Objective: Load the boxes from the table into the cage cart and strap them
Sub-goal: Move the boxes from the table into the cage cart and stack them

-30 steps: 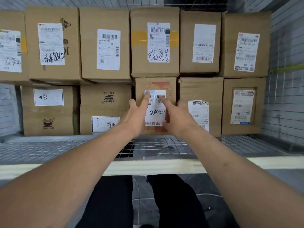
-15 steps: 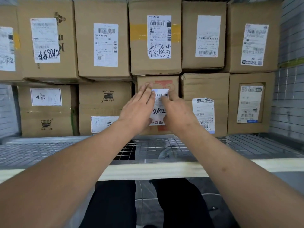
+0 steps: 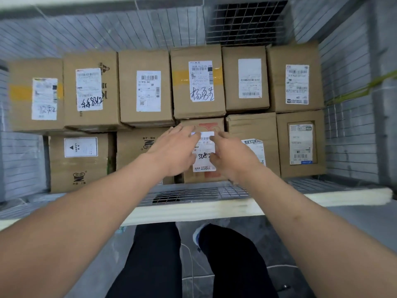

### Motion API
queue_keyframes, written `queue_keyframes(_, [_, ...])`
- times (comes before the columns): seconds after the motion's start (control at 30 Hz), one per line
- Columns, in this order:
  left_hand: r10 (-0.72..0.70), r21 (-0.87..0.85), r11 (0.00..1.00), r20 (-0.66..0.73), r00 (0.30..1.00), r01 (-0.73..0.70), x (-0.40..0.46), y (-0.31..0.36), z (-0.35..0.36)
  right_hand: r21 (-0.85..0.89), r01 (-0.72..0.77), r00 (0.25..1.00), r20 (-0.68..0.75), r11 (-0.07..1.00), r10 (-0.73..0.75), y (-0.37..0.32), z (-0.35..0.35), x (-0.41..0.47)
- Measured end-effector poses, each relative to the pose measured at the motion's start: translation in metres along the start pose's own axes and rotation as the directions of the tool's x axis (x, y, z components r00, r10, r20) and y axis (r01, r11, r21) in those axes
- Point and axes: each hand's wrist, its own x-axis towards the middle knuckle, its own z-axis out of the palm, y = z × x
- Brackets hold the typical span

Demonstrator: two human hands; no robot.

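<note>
Cardboard boxes stand stacked in two rows inside the cage cart. In the lower row's middle sits a small box with a red print and a white label. My left hand lies flat against its front on the left side, fingers straight. My right hand presses its front on the right side, fingers stretched across the label's edge. Above it sits a box with yellow tape and handwriting. A yellow-green strap runs along the cart's right wall.
The cart's wire mesh floor shows in front of the boxes, bordered by a pale front edge. Mesh walls close off the back and both sides. My legs in dark trousers stand on the grey floor below.
The view tilted down and back, showing the cart's rear wall above the boxes. Both hands stay against the small labelled box and shifted slightly inward across its front.
</note>
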Motion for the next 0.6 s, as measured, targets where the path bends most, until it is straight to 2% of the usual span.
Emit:
queue_keyframes(0.23, [0.02,0.059,0.998,-0.102,0.995,-0.014,-0.071,0.039,-0.103,-0.019,0.044,0.984,-0.171,0.999,-0.046,-0.039,-0.085,-0.082])
queue_keyframes(0.6, [0.103,0.117,0.991,-0.292,0.951,-0.071,-0.178,0.115,-0.239,-0.113,0.004,0.924,-0.379,0.994,-0.047,-0.081,-0.213,-0.227])
